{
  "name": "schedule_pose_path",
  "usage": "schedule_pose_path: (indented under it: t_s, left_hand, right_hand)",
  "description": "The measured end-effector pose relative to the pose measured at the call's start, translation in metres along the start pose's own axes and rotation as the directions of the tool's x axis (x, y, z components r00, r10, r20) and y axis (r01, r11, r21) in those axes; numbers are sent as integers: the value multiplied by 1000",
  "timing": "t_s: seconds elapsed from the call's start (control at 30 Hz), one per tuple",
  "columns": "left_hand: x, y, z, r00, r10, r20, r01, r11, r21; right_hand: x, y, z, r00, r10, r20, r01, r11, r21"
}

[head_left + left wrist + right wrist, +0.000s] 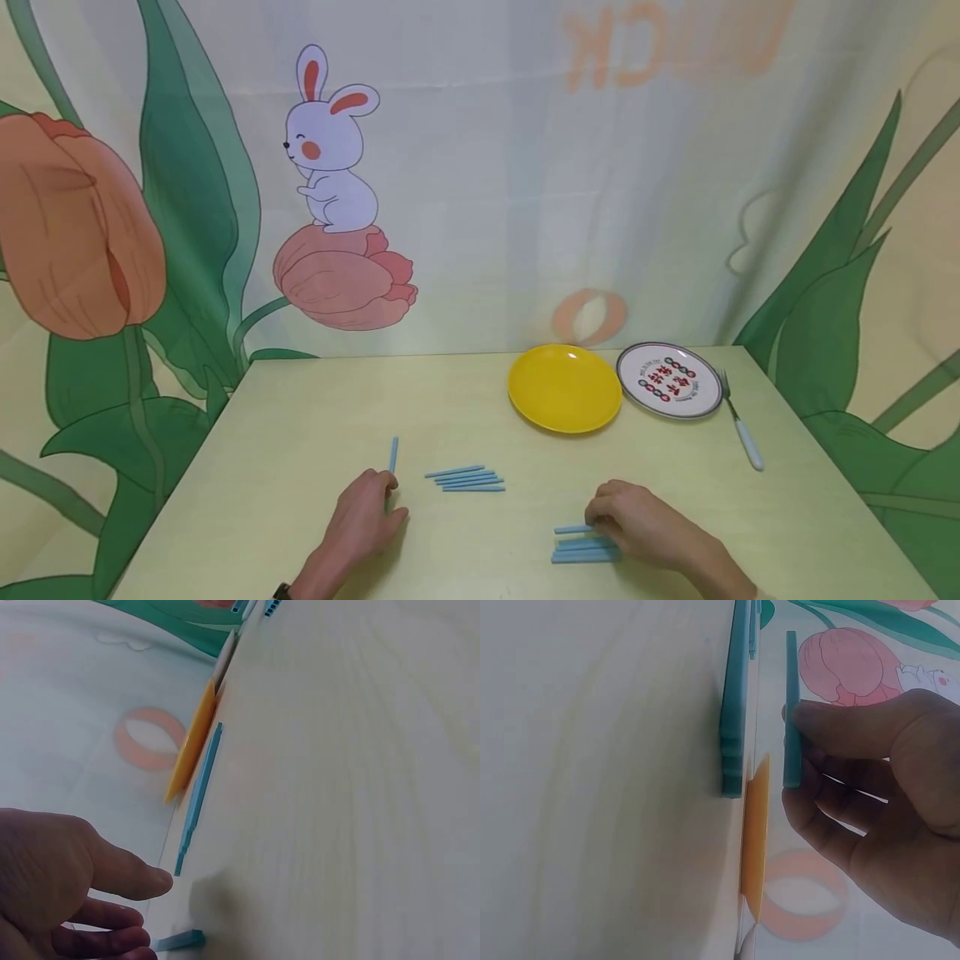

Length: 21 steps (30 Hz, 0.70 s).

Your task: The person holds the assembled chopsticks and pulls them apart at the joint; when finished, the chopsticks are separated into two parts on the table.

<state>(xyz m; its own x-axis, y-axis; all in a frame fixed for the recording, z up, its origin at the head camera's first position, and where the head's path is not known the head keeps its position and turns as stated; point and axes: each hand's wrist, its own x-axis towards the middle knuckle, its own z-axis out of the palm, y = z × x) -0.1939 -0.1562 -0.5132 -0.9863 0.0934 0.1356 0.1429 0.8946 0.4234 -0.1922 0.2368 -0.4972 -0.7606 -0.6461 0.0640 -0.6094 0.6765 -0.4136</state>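
Note:
In the head view my left hand [362, 518] is low over a thin blue stick [393, 454], with the fingertips at the stick and the thumb apart from them. The left wrist view shows that stick [181, 940] partly hidden behind the fingers. My right hand [643, 523] pinches one blue stick [792, 712] between thumb and fingers, held above the table. Just below it, a pile of several blue sticks [585, 556] lies side by side, partly covered by the hand. Between the hands rests another group of several blue sticks [471, 479], slightly fanned.
A yellow plate [565, 389] stands at the back of the pale table [315, 417]. Beside it are a white patterned plate [645, 379] and a fork [748, 443] with a light handle. A printed curtain [480, 167] hangs behind the table's back edge.

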Motion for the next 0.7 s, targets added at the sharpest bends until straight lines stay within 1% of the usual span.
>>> schedule_pose_path:
  t_s: [0.3, 0.5, 0.7]
  left_hand:
    - [-3, -4, 4, 995, -95, 42, 94, 995, 16]
    - [-3, -4, 2, 990, -125, 65, 124, 992, 20]
    - [-5, -4, 3, 980, -172, 100, 169, 985, 35]
  right_hand:
    - [1, 1, -2, 1000, -13, -1, 13, 1000, -2]
    - [2, -1, -3, 1000, -2, 13, 2, 1000, 2]
    - [2, -1, 0, 999, 10, 46, -11, 1000, 15]
